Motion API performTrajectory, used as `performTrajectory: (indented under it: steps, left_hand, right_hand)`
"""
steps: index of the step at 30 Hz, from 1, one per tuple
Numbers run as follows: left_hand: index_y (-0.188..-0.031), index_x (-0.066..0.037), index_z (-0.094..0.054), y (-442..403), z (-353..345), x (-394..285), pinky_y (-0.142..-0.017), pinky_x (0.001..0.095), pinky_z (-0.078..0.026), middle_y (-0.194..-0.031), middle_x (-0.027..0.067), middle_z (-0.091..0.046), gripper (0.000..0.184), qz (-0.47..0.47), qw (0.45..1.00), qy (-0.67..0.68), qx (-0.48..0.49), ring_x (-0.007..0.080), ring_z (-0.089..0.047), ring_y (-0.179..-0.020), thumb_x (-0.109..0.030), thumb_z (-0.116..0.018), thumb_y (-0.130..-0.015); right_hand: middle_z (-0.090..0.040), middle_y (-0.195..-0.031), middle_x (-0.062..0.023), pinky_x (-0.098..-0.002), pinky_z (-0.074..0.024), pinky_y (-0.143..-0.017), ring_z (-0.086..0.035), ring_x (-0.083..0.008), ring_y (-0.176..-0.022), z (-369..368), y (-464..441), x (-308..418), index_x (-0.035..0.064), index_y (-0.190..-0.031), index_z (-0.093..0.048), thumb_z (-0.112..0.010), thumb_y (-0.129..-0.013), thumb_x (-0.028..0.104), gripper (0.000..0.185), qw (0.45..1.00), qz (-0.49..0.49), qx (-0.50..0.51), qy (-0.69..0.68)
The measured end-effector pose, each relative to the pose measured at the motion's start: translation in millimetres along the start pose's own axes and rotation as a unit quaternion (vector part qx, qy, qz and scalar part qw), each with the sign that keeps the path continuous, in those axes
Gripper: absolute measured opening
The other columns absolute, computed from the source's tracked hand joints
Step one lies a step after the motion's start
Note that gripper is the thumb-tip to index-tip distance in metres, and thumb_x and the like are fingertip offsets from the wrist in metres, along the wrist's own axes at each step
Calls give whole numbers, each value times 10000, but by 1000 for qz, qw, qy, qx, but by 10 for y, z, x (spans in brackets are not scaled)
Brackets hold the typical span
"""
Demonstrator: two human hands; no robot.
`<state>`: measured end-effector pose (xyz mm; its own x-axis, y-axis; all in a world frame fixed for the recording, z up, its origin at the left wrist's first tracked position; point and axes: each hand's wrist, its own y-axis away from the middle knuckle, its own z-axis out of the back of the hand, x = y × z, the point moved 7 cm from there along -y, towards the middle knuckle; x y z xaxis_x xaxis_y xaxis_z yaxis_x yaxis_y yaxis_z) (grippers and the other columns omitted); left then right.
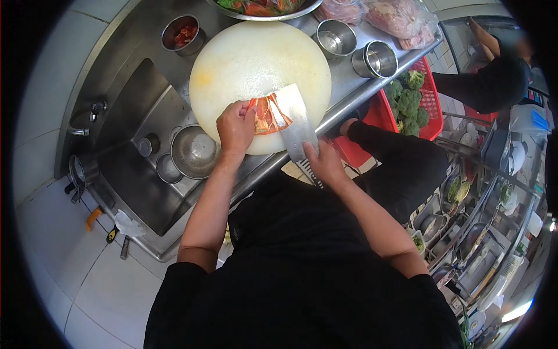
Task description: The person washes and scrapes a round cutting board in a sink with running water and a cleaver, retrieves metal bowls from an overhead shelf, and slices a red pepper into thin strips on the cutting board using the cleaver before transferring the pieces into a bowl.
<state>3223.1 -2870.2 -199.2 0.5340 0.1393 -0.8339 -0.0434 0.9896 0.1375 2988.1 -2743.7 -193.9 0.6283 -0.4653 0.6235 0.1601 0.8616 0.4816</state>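
Observation:
My left hand has its fingers closed on the left edge of a red pepper piece, which lies opened out with pale ribs on its inner side. The piece rests near the front of a round white cutting board. My right hand grips a cleaver low on its blade, near the handle. The broad shiny blade lies against the pepper's right edge; whether it cuts into the flesh I cannot tell.
A metal cup of red pieces and two metal cups flank the board. Bagged pink meat sits at the back right. Left is a sink with a metal bowl. Broccoli fills a red basket. Another person is at right.

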Motion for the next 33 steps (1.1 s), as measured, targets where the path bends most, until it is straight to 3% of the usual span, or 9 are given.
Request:
performTrajectory:
  steps: [3,8,12,14,17,20,21,23,33]
  left_hand:
    - [-992,16,-742,33,-16,-19,-678,302,-553,-819,115,-739,186,-31,999,6,-19,161,-690,-687,-145,-733,-898]
    - [-929,-16,-708,90,56,-122,-650,363,-547,-805,130,-698,142,-90,994,7,-53,254,-702,-716,-152,-729,-895]
    - [-953,-8,-719,202,267,-277,-664,333,-544,-812,138,-713,157,-158,978,-94,-97,216,-693,-696,-161,-697,-929]
    - [-958,-4,-705,223,200,-64,-659,342,-546,-811,135,-716,145,-65,992,-107,18,234,-698,-691,-143,-692,-922]
    - [-936,-25,-710,299,160,49,-688,386,-562,-810,144,-726,113,10,996,-63,58,294,-721,-739,-126,-701,-888]
    - [-927,-10,-712,383,56,92,-716,377,-573,-812,149,-740,129,91,992,2,82,279,-735,-745,-129,-692,-881]
    - [-927,-10,-712,394,40,96,-716,377,-573,-812,149,-740,129,93,992,1,82,279,-735,-745,-129,-692,-881]
    - [-904,10,-712,367,61,103,-612,297,-544,-746,88,-726,121,82,995,-2,57,138,-685,-612,-101,-665,-898]
    - [-872,0,-716,301,50,77,-627,321,-541,-754,102,-729,149,87,993,-32,66,171,-690,-637,-143,-719,-833]
  right_hand:
    - [-684,-989,-324,-506,-507,-881,-650,-483,-1015,-42,-44,53,-44,-1098,-671,-541,-1012,429,498,1000,-5,3,-6]
    - [-690,-1017,-314,-494,-506,-902,-654,-476,-1023,-109,-83,111,-20,-1132,-677,-543,-1012,432,487,999,-22,22,-26]
    - [-689,-1005,-317,-489,-508,-897,-660,-466,-1017,-57,113,-123,-23,-1107,-682,-538,-1010,461,515,999,-14,38,2]
    - [-689,-999,-317,-489,-509,-892,-663,-462,-1014,-62,120,-79,-23,-1104,-682,-538,-1009,469,522,999,-24,44,-1]
    - [-692,-987,-313,-489,-510,-882,-670,-453,-1006,-153,15,-14,-23,-1102,-682,-538,-1007,479,531,998,-33,44,-5]
    - [-694,-979,-309,-487,-512,-879,-674,-448,-1000,-107,-39,210,-30,-1096,-681,-539,-1009,476,532,999,-31,35,-9]
    - [-694,-976,-308,-485,-514,-880,-675,-449,-999,-83,-24,267,-35,-1091,-681,-540,-1010,471,532,999,-31,33,-14]
    - [-695,-979,-307,-482,-514,-881,-675,-451,-999,-117,12,92,-39,-1093,-681,-542,-1011,462,527,998,-31,45,-2]
    - [-699,-987,-305,-473,-517,-880,-686,-431,-996,-201,-16,227,-45,-1115,-683,-538,-1018,456,531,997,-15,61,-34]
